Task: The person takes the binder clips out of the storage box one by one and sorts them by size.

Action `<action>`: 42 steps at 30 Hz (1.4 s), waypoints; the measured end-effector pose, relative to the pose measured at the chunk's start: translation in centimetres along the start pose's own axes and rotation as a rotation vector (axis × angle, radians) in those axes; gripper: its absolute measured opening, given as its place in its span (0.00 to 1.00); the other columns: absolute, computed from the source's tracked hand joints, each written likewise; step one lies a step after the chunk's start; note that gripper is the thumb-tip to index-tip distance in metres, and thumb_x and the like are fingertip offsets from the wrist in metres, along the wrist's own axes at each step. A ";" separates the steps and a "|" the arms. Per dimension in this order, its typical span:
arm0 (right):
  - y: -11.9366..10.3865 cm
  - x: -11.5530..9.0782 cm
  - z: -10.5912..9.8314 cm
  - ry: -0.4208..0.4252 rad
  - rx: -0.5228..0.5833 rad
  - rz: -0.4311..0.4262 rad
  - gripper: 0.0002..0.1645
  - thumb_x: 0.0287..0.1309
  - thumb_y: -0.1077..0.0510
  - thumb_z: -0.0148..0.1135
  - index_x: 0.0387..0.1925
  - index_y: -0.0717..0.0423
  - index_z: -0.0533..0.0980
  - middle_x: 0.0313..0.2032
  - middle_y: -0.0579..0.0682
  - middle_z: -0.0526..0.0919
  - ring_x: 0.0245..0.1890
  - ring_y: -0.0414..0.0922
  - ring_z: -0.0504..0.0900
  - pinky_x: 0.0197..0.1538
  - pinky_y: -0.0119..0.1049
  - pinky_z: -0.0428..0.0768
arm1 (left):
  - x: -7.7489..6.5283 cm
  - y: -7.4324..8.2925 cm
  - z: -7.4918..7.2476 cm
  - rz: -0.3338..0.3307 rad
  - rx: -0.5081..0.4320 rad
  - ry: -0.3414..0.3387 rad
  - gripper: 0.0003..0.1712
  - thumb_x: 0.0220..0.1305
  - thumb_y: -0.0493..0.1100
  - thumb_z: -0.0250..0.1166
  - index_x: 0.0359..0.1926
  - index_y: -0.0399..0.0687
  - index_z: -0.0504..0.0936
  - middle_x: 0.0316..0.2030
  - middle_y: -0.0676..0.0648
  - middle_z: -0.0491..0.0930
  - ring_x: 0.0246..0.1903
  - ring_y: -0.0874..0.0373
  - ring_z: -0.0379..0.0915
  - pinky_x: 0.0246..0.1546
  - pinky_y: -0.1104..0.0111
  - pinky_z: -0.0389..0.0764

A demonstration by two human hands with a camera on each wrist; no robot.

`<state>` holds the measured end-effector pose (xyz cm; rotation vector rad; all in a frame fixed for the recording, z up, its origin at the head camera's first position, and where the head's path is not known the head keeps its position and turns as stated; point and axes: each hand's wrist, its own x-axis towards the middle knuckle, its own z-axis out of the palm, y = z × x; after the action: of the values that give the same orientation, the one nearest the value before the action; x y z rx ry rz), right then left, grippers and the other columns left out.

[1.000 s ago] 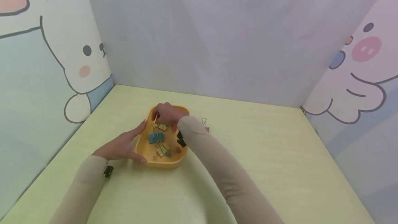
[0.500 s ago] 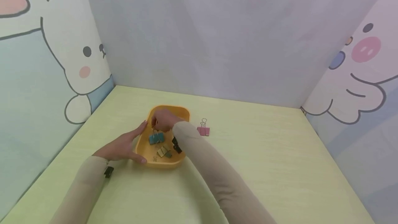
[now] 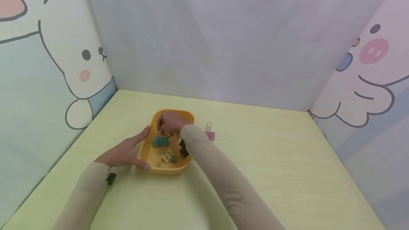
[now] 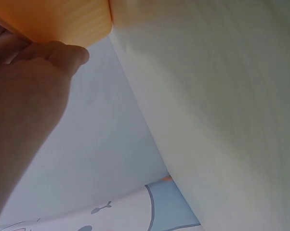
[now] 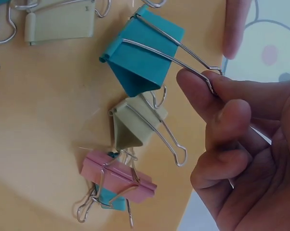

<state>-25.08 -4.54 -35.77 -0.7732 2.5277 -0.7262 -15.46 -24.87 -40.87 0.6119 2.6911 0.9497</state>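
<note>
My right hand (image 3: 171,121) reaches into an orange-yellow tray (image 3: 166,170). In the right wrist view, its thumb and finger pinch the wire handles of a teal binder clip (image 5: 147,53). A cream binder clip (image 5: 138,122) lies beside the teal one, with a pink binder clip (image 5: 118,175) below it in that view. Along the tray's left outer side rests my left hand (image 3: 124,151), thumb spread toward the near corner and fingers toward the far end. The left wrist view shows that hand touching the tray's wall (image 4: 72,21).
A pink binder clip (image 3: 210,135) stands on the pale yellow-green table (image 3: 287,173), just right of the tray. More cream clips (image 3: 166,157) and a tiny clip (image 3: 158,164) lie in the tray's near part. Cartoon-printed panels (image 3: 86,52) and a grey back wall (image 3: 204,38) enclose the table.
My right hand has lowered into the tray and come to grip the teal clip's handles, which now stand more upright. My left hand stays on the tray's side.
</note>
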 end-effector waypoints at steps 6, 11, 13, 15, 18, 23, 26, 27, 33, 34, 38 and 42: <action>-0.1 -0.8 -1.0 0.033 0.028 -0.019 0.11 0.71 0.59 0.58 0.41 0.57 0.85 0.34 0.54 0.90 0.32 0.56 0.87 0.25 0.35 0.84 | 0.0 0.2 0.0 -0.015 0.004 -0.004 0.80 0.40 0.62 0.82 0.81 0.44 0.38 0.79 0.33 0.46 0.76 0.30 0.49 0.70 0.35 0.61; -0.3 -1.5 -2.0 0.057 -0.020 -0.075 0.12 0.72 0.59 0.57 0.45 0.60 0.85 0.35 0.54 0.90 0.33 0.55 0.88 0.25 0.29 0.80 | 0.0 0.4 -0.1 -0.036 0.002 -0.010 0.79 0.40 0.61 0.82 0.81 0.45 0.38 0.79 0.34 0.46 0.76 0.29 0.48 0.69 0.34 0.62; -0.3 -1.7 -2.3 0.070 -0.039 -0.090 0.13 0.72 0.59 0.56 0.45 0.59 0.85 0.34 0.53 0.90 0.34 0.53 0.88 0.28 0.28 0.81 | 0.1 0.3 -0.1 -0.041 0.000 -0.012 0.79 0.41 0.61 0.82 0.81 0.45 0.37 0.79 0.34 0.46 0.76 0.29 0.48 0.69 0.34 0.62; -0.2 -1.9 -2.6 0.081 -0.041 -0.104 0.12 0.72 0.59 0.57 0.45 0.59 0.85 0.34 0.52 0.90 0.36 0.52 0.89 0.32 0.27 0.82 | 0.1 0.3 0.0 -0.041 0.001 -0.012 0.79 0.40 0.61 0.82 0.81 0.45 0.37 0.79 0.33 0.46 0.76 0.29 0.48 0.69 0.34 0.62; 0.2 -2.2 -2.9 0.105 -0.067 -0.112 0.12 0.71 0.59 0.58 0.44 0.56 0.86 0.33 0.49 0.90 0.36 0.48 0.89 0.38 0.27 0.84 | 0.1 0.2 0.0 -0.036 0.002 -0.008 0.80 0.40 0.61 0.82 0.81 0.45 0.37 0.79 0.33 0.47 0.75 0.29 0.49 0.69 0.34 0.62; 1.4 -2.4 -3.2 0.163 -0.105 -0.115 0.10 0.70 0.58 0.60 0.41 0.51 0.87 0.33 0.46 0.91 0.34 0.40 0.88 0.48 0.31 0.85 | 0.1 0.2 0.1 -0.034 -0.004 -0.007 0.79 0.40 0.60 0.82 0.81 0.44 0.38 0.79 0.33 0.46 0.75 0.30 0.49 0.69 0.34 0.61; 2.0 -2.8 -3.5 0.193 -0.102 -0.116 0.10 0.69 0.58 0.60 0.41 0.51 0.87 0.33 0.46 0.91 0.34 0.41 0.88 0.49 0.32 0.84 | 0.1 0.3 0.1 -0.036 -0.004 -0.008 0.79 0.40 0.60 0.82 0.81 0.43 0.38 0.79 0.33 0.46 0.76 0.29 0.49 0.69 0.34 0.61; 2.2 -2.9 -3.5 0.198 -0.091 -0.114 0.10 0.69 0.58 0.60 0.42 0.51 0.87 0.33 0.46 0.91 0.34 0.42 0.88 0.47 0.32 0.85 | 0.0 0.3 0.1 -0.033 -0.004 -0.006 0.79 0.40 0.60 0.82 0.80 0.43 0.38 0.79 0.33 0.46 0.76 0.29 0.48 0.70 0.34 0.61; 3.0 -4.1 -4.2 0.227 -0.029 -0.079 0.12 0.70 0.60 0.58 0.43 0.54 0.87 0.33 0.50 0.91 0.22 0.43 0.86 0.22 0.28 0.76 | 0.1 0.2 0.2 -0.019 0.000 -0.001 0.79 0.39 0.60 0.83 0.80 0.42 0.39 0.79 0.32 0.46 0.75 0.29 0.48 0.70 0.34 0.60; 3.2 -4.3 -4.4 0.236 -0.025 -0.073 0.12 0.70 0.60 0.58 0.44 0.55 0.87 0.32 0.50 0.91 0.19 0.41 0.83 0.20 0.27 0.74 | 0.1 0.2 0.2 -0.019 0.002 -0.002 0.79 0.39 0.60 0.82 0.80 0.42 0.39 0.79 0.32 0.46 0.75 0.29 0.48 0.70 0.34 0.61; 3.6 -5.1 -5.2 0.277 0.018 -0.066 0.13 0.69 0.62 0.57 0.43 0.55 0.87 0.30 0.52 0.91 0.15 0.41 0.77 0.17 0.26 0.69 | 0.1 0.3 0.3 -0.026 0.008 -0.003 0.80 0.39 0.60 0.82 0.80 0.43 0.39 0.79 0.32 0.46 0.75 0.29 0.48 0.69 0.34 0.61; 4.1 -6.0 -6.2 0.310 0.034 -0.077 0.13 0.68 0.64 0.57 0.42 0.58 0.87 0.31 0.53 0.91 0.25 0.50 0.86 0.22 0.27 0.71 | 0.1 0.3 0.2 -0.029 0.006 -0.002 0.80 0.38 0.60 0.83 0.80 0.43 0.39 0.79 0.33 0.46 0.75 0.29 0.48 0.69 0.34 0.61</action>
<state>-25.24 4.21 -32.04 -0.8036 2.7618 -0.9786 -15.41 -24.46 -40.87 0.5730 2.6942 0.9342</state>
